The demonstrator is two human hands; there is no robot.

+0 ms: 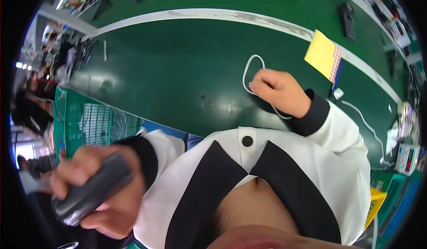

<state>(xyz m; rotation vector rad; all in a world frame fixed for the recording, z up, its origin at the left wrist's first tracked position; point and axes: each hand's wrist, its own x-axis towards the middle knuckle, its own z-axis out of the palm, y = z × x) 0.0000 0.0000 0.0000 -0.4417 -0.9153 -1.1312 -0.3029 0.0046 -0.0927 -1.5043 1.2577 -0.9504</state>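
My left hand is at the lower left, its fingers wrapped round a dark grey elongated device with a shiny end. Motion blurs both, and what kind of device it is does not show clearly. Over the green table, my right hand is closed on a thin white cable. One loop of the cable stands out beyond the fingers, and more of it runs out below the hand. Whatever cable end sits inside the fist is hidden.
A green plastic basket with clear bags stands left of the table. Right of my right hand lie a yellow sheet and a white plug with cord. Across a white divider rests a dark handheld device.
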